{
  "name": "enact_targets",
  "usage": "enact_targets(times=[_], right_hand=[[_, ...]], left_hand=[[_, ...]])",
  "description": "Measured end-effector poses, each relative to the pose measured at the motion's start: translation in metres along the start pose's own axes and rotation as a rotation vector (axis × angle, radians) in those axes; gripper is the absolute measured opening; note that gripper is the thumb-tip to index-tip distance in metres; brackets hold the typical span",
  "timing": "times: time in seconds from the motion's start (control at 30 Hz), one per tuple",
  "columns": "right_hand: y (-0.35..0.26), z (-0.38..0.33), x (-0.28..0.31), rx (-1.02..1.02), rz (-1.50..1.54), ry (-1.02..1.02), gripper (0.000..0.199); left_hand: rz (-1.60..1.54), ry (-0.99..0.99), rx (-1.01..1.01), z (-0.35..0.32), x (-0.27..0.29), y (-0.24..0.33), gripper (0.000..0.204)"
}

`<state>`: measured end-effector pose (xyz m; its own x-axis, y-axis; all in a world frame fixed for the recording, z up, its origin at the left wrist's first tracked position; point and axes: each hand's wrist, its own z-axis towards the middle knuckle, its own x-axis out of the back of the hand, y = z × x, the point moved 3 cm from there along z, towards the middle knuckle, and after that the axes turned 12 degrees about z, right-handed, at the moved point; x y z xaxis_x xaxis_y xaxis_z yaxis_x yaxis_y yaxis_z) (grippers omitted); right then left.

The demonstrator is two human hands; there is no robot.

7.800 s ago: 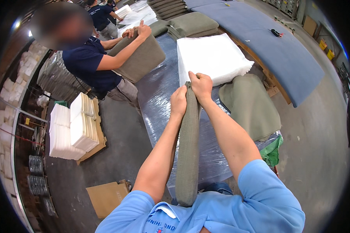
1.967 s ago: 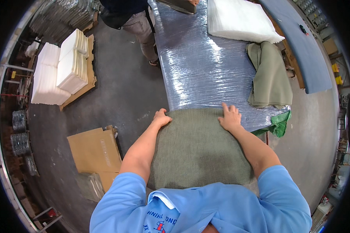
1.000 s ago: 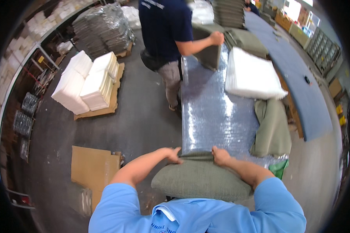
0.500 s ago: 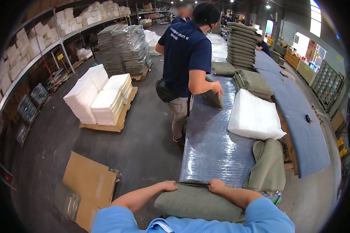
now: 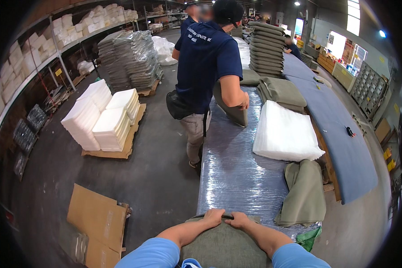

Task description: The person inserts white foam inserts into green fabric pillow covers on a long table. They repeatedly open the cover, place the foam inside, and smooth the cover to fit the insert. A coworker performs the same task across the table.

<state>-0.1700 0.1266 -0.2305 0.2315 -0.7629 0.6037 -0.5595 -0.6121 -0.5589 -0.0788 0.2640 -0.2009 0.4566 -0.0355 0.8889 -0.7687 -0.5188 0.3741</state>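
Note:
An olive-green cushion [image 5: 223, 245] lies at the near end of the plastic-wrapped table [image 5: 236, 174]. My left hand [image 5: 213, 217] and my right hand [image 5: 237, 219] sit close together on its far edge, both closed on that edge where a dark strip shows. A stack of white foam pads [image 5: 285, 134] and a limp olive cushion cover [image 5: 304, 193] lie further along the table on the right.
A person in a dark blue shirt [image 5: 205, 67] stands at the table's left side holding an upright olive cushion [image 5: 231, 109]. Stacked olive cushions [image 5: 267, 44] stand at the far end. White foam on a pallet [image 5: 105, 123] and flat cardboard [image 5: 96, 223] lie on the floor at left.
My hands have slid together from the cushion's two corners to the middle of its far edge. The view has tilted up, showing more of the hall and the other person.

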Motion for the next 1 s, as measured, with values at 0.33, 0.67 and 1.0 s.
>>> enact_targets(times=[0.33, 0.67, 1.0], right_hand=[[0.012, 0.011, -0.013, 0.022, -0.063, 0.203, 0.025], [0.026, 0.03, -0.026, 0.051, 0.022, 0.254, 0.016], [0.072, 0.007, 0.011, 0.091, -0.123, 0.115, 0.027]], left_hand=[[0.0, -0.048, 0.037, 0.019, -0.014, -0.011, 0.019], [-0.01, -0.106, 0.132, 0.042, -0.046, -0.026, 0.021], [0.138, -0.089, -0.01, 0.037, -0.034, -0.049, 0.047]])
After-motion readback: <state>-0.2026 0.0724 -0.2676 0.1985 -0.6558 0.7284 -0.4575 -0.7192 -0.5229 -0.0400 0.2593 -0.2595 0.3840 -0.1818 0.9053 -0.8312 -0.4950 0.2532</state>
